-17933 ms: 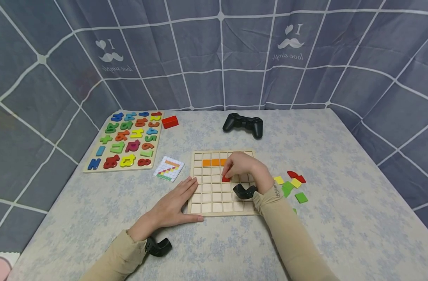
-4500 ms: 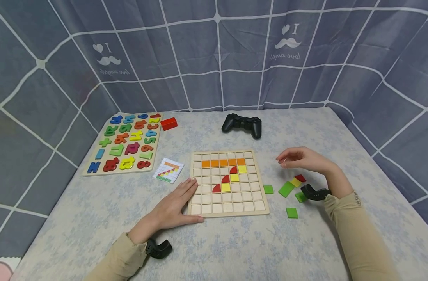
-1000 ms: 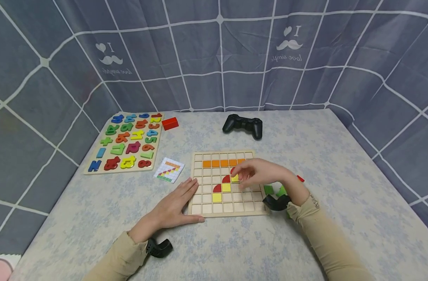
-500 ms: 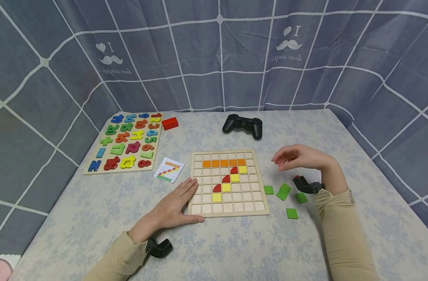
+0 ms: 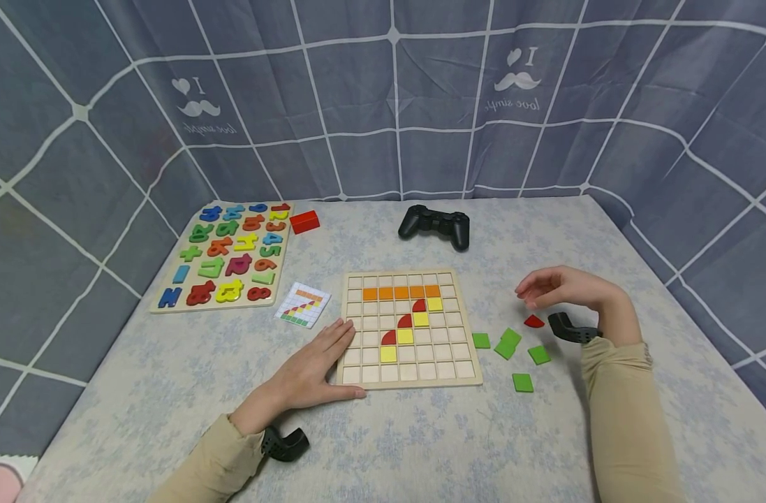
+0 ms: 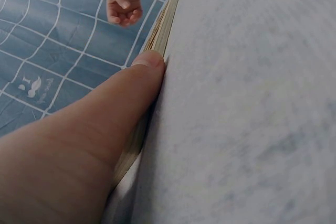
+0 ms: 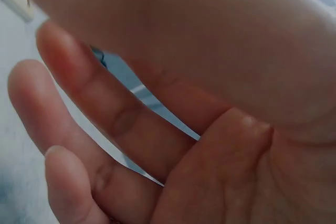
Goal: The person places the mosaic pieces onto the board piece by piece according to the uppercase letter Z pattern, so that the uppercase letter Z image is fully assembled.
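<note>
On patterned surface (image 5: pixel 414 447), observed left hand (image 5: pixel 308 370) spread against corner of gridded board (image 5: pixel 445 351); right hand (image 5: pixel 566 288) loosely bent, slightly spread, near red piece (image 5: pixel 534 321).

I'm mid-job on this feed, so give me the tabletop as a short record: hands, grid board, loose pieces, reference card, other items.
Left hand: resting at the near-left corner of the wooden grid board
Right hand: nothing in it, near the loose red quarter-circle
On board: five orange squares, three red quarter-circles, four yellow squares
Loose, right of board: that red quarter-circle, several green squares
Pattern card: left of board
Other: black game controller, letter-and-number puzzle, red block
</note>
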{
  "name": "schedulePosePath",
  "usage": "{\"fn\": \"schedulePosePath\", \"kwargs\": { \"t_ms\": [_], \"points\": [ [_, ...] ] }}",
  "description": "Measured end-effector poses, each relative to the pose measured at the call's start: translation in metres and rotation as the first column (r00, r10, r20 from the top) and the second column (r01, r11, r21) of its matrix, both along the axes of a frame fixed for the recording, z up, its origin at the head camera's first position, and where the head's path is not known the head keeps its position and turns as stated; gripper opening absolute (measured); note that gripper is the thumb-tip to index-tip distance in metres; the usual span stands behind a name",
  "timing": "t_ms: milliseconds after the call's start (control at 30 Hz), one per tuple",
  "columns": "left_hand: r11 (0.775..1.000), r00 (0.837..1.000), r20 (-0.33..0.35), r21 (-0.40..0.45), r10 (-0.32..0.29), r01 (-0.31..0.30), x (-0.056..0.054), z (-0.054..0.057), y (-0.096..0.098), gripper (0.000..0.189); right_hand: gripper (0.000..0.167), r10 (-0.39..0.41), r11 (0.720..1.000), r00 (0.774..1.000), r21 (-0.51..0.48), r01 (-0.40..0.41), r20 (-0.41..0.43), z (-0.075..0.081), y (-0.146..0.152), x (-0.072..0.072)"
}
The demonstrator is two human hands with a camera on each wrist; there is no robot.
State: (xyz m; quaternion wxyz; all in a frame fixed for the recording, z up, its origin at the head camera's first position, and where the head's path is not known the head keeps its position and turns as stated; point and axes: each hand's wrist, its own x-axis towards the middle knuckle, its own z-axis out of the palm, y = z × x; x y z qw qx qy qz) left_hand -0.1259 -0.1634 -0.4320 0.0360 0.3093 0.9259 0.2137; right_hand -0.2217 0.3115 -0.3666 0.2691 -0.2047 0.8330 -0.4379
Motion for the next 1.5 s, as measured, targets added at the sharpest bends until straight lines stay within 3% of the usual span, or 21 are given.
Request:
{"fn": "schedulePosePath", "kwargs": {
  "t_ms": [567,1100,1500],
  "points": [
    [1.0,1.0,0.008,-0.002,-0.007,0.007,0.0,0.0,0.001,0.104,0.042,-0.012,1.0,0.994,-0.027,0.015,0.111,-0.029,0.021,-0.002],
    [1.0,1.0,0.016,-0.005,-0.003,0.003,-0.001,0.001,0.001,0.104,0.04,-0.021,0.997,0.994,0.078,0.012,0.111,-0.026,0.011,-0.003],
    [1.0,1.0,0.021,-0.011,0.005,-0.005,0.0,0.001,0.001,0.104,0.032,-0.102,0.99,0.988,0.111,0.089,0.117,-0.027,-0.002,-0.006]
  ]
}}
